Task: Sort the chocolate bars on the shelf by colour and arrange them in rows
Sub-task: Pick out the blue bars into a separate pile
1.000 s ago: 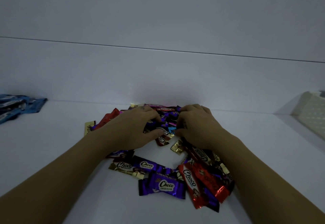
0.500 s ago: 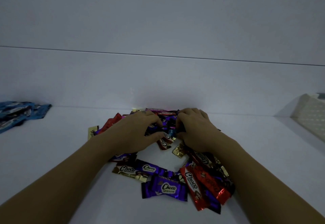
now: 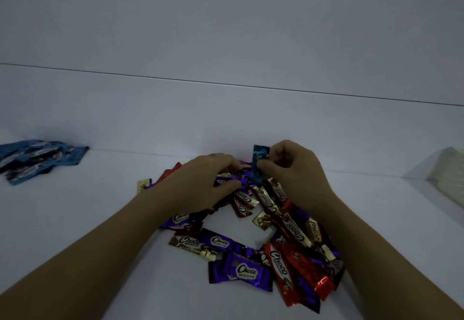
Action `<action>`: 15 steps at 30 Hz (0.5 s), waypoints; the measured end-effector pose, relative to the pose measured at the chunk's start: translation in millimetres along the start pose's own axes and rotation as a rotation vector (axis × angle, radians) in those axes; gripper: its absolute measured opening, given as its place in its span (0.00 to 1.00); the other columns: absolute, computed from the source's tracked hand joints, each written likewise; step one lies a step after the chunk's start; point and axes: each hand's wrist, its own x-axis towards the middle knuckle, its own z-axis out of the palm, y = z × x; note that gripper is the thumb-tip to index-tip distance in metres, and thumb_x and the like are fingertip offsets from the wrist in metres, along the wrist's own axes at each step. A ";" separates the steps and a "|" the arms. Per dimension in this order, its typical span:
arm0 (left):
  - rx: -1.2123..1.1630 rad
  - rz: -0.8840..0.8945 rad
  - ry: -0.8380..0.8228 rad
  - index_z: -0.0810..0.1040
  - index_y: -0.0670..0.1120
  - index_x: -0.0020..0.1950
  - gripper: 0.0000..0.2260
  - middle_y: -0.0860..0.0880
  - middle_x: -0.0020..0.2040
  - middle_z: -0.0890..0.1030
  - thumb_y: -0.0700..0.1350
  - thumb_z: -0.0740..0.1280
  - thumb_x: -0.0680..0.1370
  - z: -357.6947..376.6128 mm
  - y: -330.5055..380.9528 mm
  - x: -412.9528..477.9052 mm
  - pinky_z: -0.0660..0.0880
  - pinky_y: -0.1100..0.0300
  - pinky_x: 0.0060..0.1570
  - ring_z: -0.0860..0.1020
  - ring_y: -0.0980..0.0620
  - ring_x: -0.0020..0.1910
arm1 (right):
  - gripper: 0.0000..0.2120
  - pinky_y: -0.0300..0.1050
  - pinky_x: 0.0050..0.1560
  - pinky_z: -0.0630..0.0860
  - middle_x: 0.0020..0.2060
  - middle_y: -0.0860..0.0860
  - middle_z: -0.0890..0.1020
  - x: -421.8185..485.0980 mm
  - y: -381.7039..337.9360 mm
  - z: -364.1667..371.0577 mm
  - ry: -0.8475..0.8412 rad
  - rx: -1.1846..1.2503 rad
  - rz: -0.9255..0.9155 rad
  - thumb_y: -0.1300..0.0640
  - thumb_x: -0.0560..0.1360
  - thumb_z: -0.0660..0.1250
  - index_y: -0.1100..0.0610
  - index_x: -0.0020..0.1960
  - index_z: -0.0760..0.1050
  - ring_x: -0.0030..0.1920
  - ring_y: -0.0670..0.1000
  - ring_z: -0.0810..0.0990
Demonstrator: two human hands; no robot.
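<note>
A mixed pile of chocolate bars (image 3: 253, 239) in purple, red, brown and gold wrappers lies on the white shelf (image 3: 75, 219) in front of me. My right hand (image 3: 293, 171) pinches a blue chocolate bar (image 3: 258, 164) and holds it upright just above the pile's far end. My left hand (image 3: 200, 181) rests on the far left of the pile, fingers curled among purple bars; whether it holds one I cannot tell. A heap of blue bars (image 3: 37, 159) lies at the far left.
The shelf's white back wall (image 3: 226, 113) rises right behind the pile. A white textured container (image 3: 447, 174) stands at the right edge. Bare shelf lies between the blue heap and the mixed pile.
My right hand has drawn a blue bar out of the pile and lifted it upright. My left hand stays on the pile's far left.
</note>
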 end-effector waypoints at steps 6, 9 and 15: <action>-0.187 -0.001 0.168 0.77 0.51 0.57 0.09 0.54 0.46 0.82 0.47 0.69 0.77 1.6 8.3 2.7 0.77 0.63 0.48 0.79 0.59 0.44 | 0.07 0.38 0.35 0.80 0.36 0.49 0.83 -1.9 -5.5 4.4 -0.001 0.137 -0.029 0.65 0.75 0.69 0.55 0.50 0.78 0.36 0.46 0.84; -0.223 -0.012 0.220 0.79 0.50 0.50 0.04 0.55 0.40 0.81 0.44 0.69 0.77 -1.2 13.5 4.4 0.76 0.67 0.42 0.79 0.58 0.39 | 0.05 0.40 0.38 0.80 0.35 0.48 0.83 -1.8 -5.7 5.7 0.023 0.083 -0.071 0.63 0.75 0.69 0.55 0.48 0.79 0.36 0.45 0.83; -0.203 -0.055 0.276 0.79 0.53 0.46 0.02 0.58 0.37 0.80 0.45 0.69 0.77 -26.0 15.8 1.1 0.72 0.73 0.39 0.77 0.63 0.38 | 0.03 0.41 0.40 0.78 0.34 0.48 0.83 -7.4 -15.2 8.1 0.067 -0.092 -0.142 0.56 0.77 0.68 0.48 0.48 0.77 0.37 0.49 0.82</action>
